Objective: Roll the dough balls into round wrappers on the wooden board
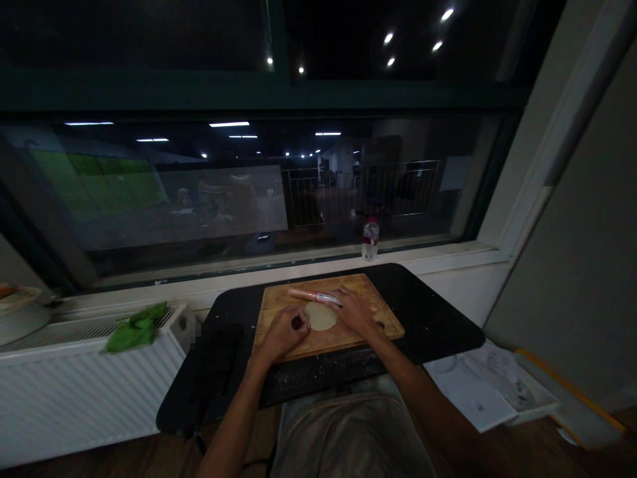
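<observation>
A flat, pale round of dough [321, 317] lies on a wooden cutting board [279, 299]. My left hand [288, 330] is at the dough's left side, its fingers curled and pinched at the edge. Behind the dough, a slim rolling pin [304, 294], light orange-brown with a label or clear wrap toward its right part, lies across the board. My right hand [351, 309] rests over the right end of this pin, with the fingers covering it. The pin's far right end is hidden under the hand.
The board sits on a black table [423, 312] flecked with white bits. A bottle [370, 240] with a red cap stands on the windowsill. At left, a green cloth [137, 328] and a white pot [20, 315] rest on a radiator [89, 398]. Papers [478, 392] lie low at right.
</observation>
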A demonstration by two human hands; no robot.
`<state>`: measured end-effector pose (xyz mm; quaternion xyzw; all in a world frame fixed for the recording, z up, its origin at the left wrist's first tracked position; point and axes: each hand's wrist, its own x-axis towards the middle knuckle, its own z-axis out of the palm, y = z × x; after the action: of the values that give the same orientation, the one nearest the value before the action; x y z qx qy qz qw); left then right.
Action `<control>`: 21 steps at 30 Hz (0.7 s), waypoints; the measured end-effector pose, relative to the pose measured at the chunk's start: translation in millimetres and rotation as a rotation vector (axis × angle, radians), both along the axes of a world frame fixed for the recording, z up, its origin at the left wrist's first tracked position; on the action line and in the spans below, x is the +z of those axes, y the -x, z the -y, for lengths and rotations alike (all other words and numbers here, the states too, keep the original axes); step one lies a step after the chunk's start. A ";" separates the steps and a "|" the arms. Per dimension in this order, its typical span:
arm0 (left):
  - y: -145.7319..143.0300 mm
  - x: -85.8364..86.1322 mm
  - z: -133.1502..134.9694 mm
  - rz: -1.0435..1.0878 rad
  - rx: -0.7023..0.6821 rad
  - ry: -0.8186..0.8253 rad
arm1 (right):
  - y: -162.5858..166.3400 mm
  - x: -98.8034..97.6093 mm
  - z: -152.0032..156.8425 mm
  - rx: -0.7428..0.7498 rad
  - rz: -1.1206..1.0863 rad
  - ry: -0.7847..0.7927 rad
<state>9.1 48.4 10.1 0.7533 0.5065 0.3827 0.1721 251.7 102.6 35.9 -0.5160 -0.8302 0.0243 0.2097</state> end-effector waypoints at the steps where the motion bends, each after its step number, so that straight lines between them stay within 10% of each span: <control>1: -0.4 1.9 1.5 -0.049 0.034 -0.034 | -0.2 -0.8 -0.5 0.001 -0.007 -0.003; 10: 1.9 16.7 13.0 -0.393 0.829 -0.047 | -1.9 -3.7 -3.6 0.029 -0.013 0.008; 21: 2.7 3.0 10.4 -0.444 0.878 0.066 | -0.8 -3.1 -3.2 0.030 -0.035 0.001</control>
<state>6.4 38.0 13.1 0.5264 0.8123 0.2329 -0.0937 252.5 105.7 32.8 -0.5029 -0.8341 0.0370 0.2236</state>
